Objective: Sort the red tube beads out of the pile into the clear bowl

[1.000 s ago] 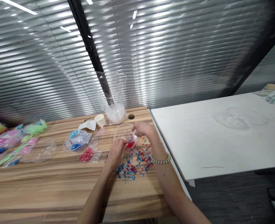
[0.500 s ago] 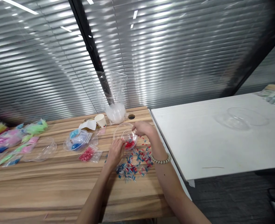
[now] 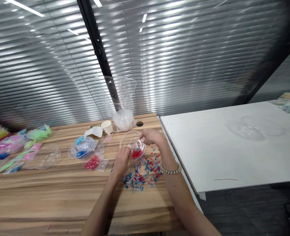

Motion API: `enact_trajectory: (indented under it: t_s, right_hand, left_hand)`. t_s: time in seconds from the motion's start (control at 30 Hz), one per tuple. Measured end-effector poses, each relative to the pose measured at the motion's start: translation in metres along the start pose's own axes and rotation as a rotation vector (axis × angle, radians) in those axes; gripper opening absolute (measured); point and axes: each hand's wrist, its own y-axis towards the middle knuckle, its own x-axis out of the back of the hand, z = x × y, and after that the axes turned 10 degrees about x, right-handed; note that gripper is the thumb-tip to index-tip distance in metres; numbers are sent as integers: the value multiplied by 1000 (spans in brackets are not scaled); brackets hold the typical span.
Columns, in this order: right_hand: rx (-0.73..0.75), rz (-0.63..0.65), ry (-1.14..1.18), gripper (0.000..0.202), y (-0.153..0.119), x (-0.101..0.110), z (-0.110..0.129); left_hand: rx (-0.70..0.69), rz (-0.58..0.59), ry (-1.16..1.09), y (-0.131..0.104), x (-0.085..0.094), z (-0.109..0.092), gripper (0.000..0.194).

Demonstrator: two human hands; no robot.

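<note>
A clear round plastic container [image 3: 143,151] stands on the wooden table, with red tube-like pieces [image 3: 136,153] inside it. Its clear round lid or second half rises behind it. My left hand [image 3: 122,162] is closed, thumb and fingertips pinched at the container's near left side. From the right, my right hand [image 3: 151,137] bends over the container's far right rim with its fingers curled downward; what they hold, if anything, is too small to make out. Small red, blue and clear tube pieces [image 3: 141,177] lie loosely scattered in front of the container.
A bag of red pieces [image 3: 92,163], a clear dish with blue packets [image 3: 82,152] and a paper cup [image 3: 107,127] sit to the left. Behind stands a clear bag with white contents [image 3: 123,120]. Colourful packets [image 3: 12,146] fill the far left. A white table [image 3: 221,154] adjoins at right.
The view has shifted slightly. Both hands stay at the container, and my right fingers have moved a little at its rim.
</note>
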Motion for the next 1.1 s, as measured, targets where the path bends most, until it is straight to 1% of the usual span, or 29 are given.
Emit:
enact_trajectory:
  t_s: [0.37, 0.63, 0.83, 1.1]
  right_hand:
    - [-2, 13, 9, 50, 2, -1, 2]
    - [6, 23, 8, 50, 3, -1, 2]
    - [28, 14, -9, 50, 4, -2, 1]
    - [21, 25, -9, 52, 8, -5, 0]
  left_hand:
    - [-42, -51, 10, 0, -1, -1, 26]
    - [-21, -17, 7, 0, 0, -2, 29]
    - [-17, -17, -22, -1, -2, -1, 29]
    - [-33, -11, 26, 0, -2, -1, 28]
